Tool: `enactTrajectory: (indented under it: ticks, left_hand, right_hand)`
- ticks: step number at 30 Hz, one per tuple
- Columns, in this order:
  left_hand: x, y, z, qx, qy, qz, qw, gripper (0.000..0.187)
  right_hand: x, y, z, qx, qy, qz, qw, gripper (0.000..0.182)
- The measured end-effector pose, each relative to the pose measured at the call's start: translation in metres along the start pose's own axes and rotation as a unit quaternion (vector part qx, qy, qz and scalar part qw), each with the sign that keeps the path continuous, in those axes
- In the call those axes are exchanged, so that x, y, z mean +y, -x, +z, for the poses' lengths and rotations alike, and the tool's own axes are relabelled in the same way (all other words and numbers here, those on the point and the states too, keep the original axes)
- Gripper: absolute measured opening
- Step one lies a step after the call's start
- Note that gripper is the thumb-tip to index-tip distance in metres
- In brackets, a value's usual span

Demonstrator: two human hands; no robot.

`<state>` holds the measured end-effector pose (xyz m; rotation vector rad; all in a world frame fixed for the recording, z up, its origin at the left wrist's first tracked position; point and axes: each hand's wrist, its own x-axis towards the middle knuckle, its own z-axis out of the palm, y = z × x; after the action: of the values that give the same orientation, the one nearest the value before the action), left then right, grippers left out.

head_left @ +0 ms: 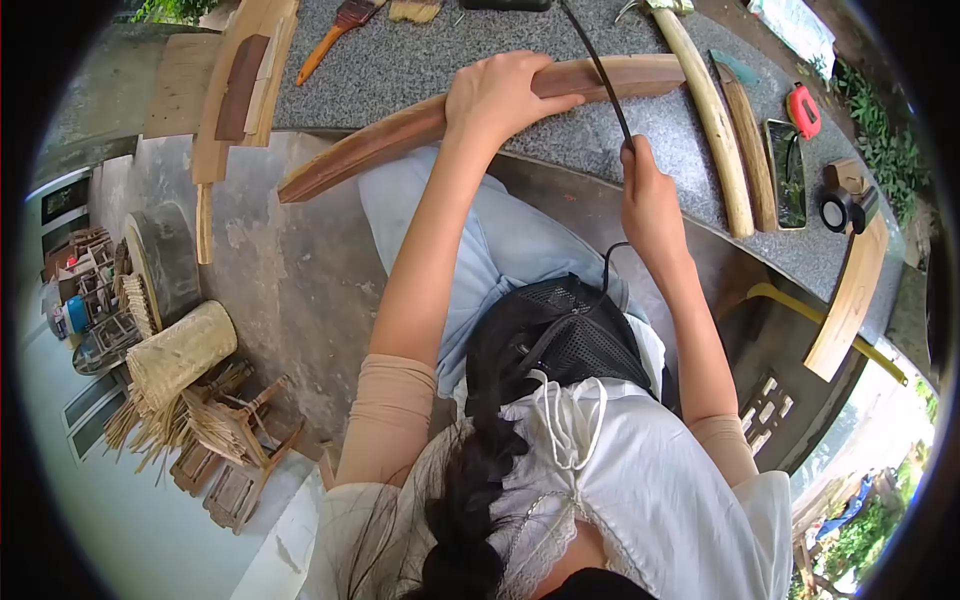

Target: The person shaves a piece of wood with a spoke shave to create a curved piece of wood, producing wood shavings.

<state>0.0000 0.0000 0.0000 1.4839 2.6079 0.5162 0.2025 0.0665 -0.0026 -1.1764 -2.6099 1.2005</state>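
A long, slightly curved wooden piece [385,137] lies across the grey speckled stone table [590,150], its left end sticking out past the near edge. My left hand [497,97] grips it near the middle, the thumb stretched to the right along the wood. My right hand [652,195] is closed on the lower end of a thin black rod [597,62], in front of the table edge. The rod slants up and left, crossing over the wooden piece to the right of my left hand.
Brush [325,45], boards [232,110] at upper left. To the right: pale stick [712,125], saw-like tool [750,150], phone [787,175], red tape measure [803,110], black tape roll [835,212], loose board [850,300]. Black mesh bag [565,335] on my lap.
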Motion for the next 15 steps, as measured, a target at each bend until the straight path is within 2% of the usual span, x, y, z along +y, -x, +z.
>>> enactTrajectory:
  ticks: [2,6,8,9,11,12,15]
  left_hand:
    - [-0.002,-0.001,0.003,0.008,0.008,0.007,1.0,0.059]
    - [0.002,0.0,-0.001,-0.004,-0.001,0.0,1.0,0.058]
    - [0.003,0.0,-0.004,0.003,-0.007,-0.003,1.0,0.058]
    - [0.002,-0.001,-0.004,0.008,-0.007,-0.005,1.0,0.058]
    - [0.0,0.0,-0.001,0.008,0.007,0.001,1.0,0.059]
    - [0.0,0.001,-0.001,0.013,0.007,-0.003,1.0,0.059]
    - [-0.002,0.0,-0.001,0.027,0.005,0.002,1.0,0.059]
  right_hand:
    - [0.006,0.001,0.005,0.047,-0.02,-0.047,0.998,0.015]
    - [0.026,0.04,0.007,0.054,-0.011,-0.044,0.998,0.017]
    - [0.014,0.041,-0.008,-0.001,-0.018,0.025,1.0,0.015]
    - [0.012,0.034,-0.007,-0.001,-0.016,0.019,1.0,0.015]
    - [0.009,0.004,0.0,0.051,-0.016,-0.089,0.995,0.014]
    - [0.003,-0.006,-0.001,0.058,-0.011,-0.105,0.993,0.013]
    - [0.005,0.004,-0.003,0.042,-0.003,-0.081,0.996,0.015]
